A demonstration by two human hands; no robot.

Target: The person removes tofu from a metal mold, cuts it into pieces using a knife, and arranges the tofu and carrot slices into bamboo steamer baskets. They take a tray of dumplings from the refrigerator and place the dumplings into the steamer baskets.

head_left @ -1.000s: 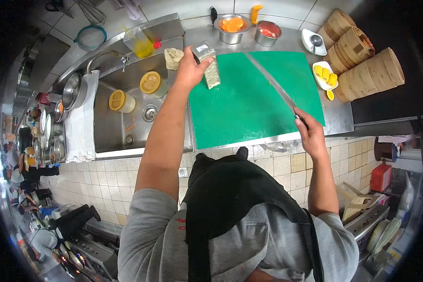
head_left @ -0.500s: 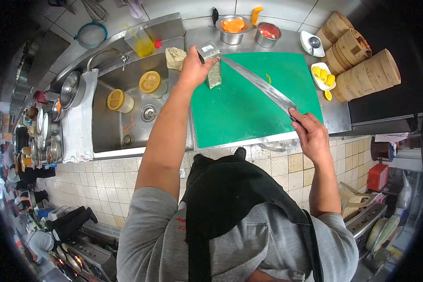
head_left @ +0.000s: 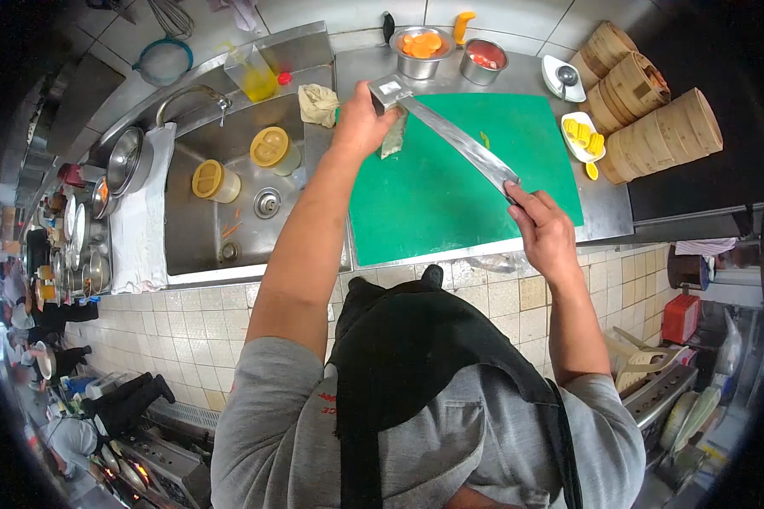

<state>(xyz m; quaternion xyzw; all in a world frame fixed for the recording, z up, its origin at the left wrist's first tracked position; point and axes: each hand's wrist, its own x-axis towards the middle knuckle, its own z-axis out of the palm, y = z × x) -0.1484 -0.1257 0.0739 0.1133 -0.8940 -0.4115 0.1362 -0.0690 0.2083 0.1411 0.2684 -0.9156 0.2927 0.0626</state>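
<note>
A long-bladed knife (head_left: pixel 463 138) reaches diagonally over the green cutting board (head_left: pixel 450 212). My right hand (head_left: pixel 545 233) is closed round its handle at the lower right end. Upright over the board's upper left part stands a long grey-green block (head_left: pixel 393 140) with a shiny, pale square end on top. My left hand (head_left: pixel 365 123) wraps round this block from the left, and its fingers are partly hidden. The far end of the blade lies at the block's top end and seems to touch it.
Left of the board is a sink (head_left: pixel 259 246) with two yellow-lidded containers. A crumpled cloth (head_left: pixel 317 105) lies at its corner. Behind the board are a bowl of orange slices (head_left: pixel 420 53) and a metal bowl (head_left: pixel 484 64). Bamboo steamers (head_left: pixel 662 140) and a yellow-filled dish (head_left: pixel 582 138) stand right.
My right hand has moved up and left, sliding the knife further toward the block. The block's top end has tilted, with my left hand turning slightly. A background person now shows a white plate.
</note>
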